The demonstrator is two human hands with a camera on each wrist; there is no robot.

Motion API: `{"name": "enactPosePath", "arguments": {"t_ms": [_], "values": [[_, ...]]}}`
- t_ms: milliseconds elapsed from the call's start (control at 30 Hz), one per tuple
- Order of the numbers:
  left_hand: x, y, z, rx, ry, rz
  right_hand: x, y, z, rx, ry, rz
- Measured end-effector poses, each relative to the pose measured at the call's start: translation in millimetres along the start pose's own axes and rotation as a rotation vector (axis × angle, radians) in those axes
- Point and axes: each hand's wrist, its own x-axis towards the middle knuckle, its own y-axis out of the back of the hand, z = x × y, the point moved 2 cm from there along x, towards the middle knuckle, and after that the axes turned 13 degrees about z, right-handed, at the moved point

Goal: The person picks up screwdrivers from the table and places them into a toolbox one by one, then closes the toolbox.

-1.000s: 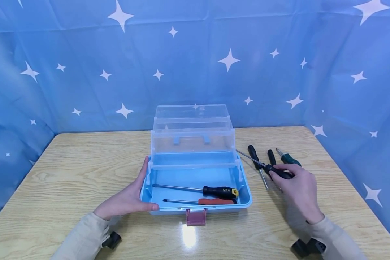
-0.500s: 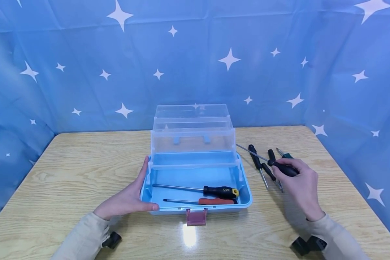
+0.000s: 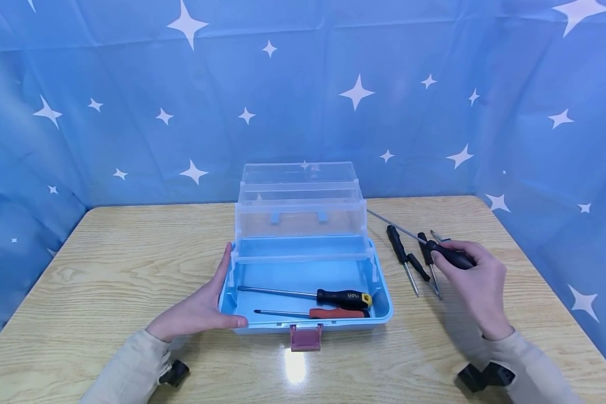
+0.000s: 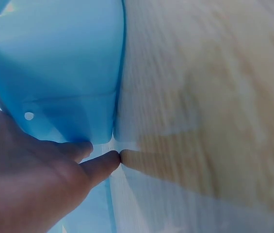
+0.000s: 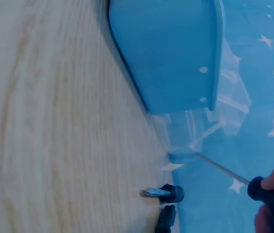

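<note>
- The right hand (image 3: 477, 286) has its fingers curled round the black handle of a long screwdriver (image 3: 449, 255), lifted clear of the table (image 3: 106, 269), with the thin steel shaft (image 3: 394, 225) pointing back towards the open toolbox (image 3: 303, 280).
- The left hand (image 3: 197, 311) lies flat and relaxed against the toolbox's left wall, fingers straight, thumb along the front rim; it grips nothing.
- The shaft tip sits very near the clear plastic upper tiers (image 3: 300, 202) of the box. As I judge it, a swing to the left could knock the tip into that raised tray and jolt or tip it.
- Three more screwdrivers (image 3: 414, 261) lie on the table just under and beside the right hand. The held handle, or the hand's heel, could brush them and send one rolling towards the table's edge.
- The grip looks to be near the handle's front end, so the long shaft may sag or twist in the fingers.
- The blue bottom tray already holds a black-and-yellow screwdriver (image 3: 343, 297) and a red one (image 3: 333, 313) lying lengthwise. Another long tool laid in at an angle could land across them and stick up.
- The left hand only rests on the box, so a hard bump might slide it on the table.
</note>
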Motion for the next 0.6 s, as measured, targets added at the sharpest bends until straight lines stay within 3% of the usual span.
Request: {"name": "enactPosePath", "arguments": {"t_ms": [600], "values": [[0.3,0.1,-0.9,-0.033,0.005,-0.008,18,13,2,0.101,-0.04,0.104]]}}
